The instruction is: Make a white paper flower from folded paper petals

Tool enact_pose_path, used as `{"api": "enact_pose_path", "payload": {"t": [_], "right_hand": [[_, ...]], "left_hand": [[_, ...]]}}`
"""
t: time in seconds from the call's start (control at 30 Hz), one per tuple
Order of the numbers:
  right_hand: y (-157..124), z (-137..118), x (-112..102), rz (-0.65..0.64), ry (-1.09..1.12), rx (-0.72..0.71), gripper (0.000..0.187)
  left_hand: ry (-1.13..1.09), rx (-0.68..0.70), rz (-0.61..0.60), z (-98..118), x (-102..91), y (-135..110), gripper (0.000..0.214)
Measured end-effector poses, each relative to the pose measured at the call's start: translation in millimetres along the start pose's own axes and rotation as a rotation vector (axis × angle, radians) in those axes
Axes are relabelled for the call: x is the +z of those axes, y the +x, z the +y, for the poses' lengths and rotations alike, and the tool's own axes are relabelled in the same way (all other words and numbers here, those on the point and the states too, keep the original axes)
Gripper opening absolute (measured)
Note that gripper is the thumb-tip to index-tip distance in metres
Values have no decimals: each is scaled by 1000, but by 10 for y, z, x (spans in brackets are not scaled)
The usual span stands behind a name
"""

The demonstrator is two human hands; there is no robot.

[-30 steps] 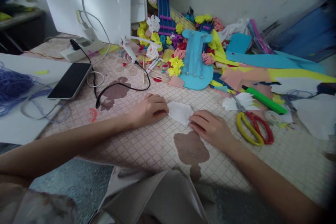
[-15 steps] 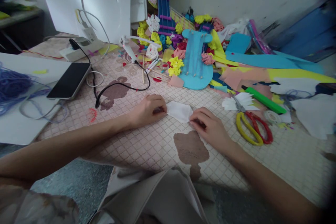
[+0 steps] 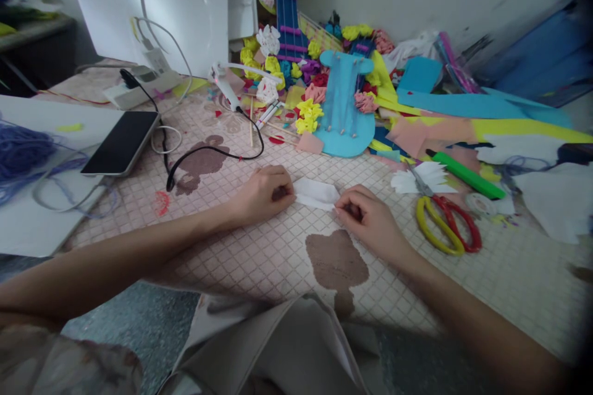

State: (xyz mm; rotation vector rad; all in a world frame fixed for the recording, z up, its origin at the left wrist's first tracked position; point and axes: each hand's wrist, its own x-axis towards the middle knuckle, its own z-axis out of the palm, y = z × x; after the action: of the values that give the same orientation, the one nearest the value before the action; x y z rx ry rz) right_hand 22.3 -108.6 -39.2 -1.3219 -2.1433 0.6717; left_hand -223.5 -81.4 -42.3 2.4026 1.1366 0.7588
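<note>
A small piece of white paper (image 3: 317,192) lies stretched between my hands, just over the patterned tablecloth, with a fold running along its length. My left hand (image 3: 270,193) pinches its left end between thumb and fingers. At the opposite end, my right hand (image 3: 364,213) grips the paper's right corner in a pinch. Right of that hand rest scissors (image 3: 447,222) with one yellow and one red handle, their blades partly over cut white paper (image 3: 424,179).
A glue gun (image 3: 226,87) with a black cord stands behind my left hand. A phone (image 3: 121,143) lies on a white board at left. Toward the back are a light-blue guitar-shaped cutout (image 3: 345,105) and crumpled paper flowers. A green cutter (image 3: 467,176) lies at right.
The white paper has become narrower, its near edge now folded up in a strip. Both hands have stayed nearly in place, still pinching its ends.
</note>
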Motion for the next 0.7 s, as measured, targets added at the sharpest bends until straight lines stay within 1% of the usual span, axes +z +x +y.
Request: {"api": "enact_pose_path", "payload": {"t": [0.23, 0.7], "right_hand": [[13, -31, 21, 28, -24, 35, 8], [29, -28, 39, 47, -61, 37, 11]], "left_hand": [[10, 0, 14, -11, 21, 15, 10], [13, -46, -2, -11, 24, 27, 8]]}}
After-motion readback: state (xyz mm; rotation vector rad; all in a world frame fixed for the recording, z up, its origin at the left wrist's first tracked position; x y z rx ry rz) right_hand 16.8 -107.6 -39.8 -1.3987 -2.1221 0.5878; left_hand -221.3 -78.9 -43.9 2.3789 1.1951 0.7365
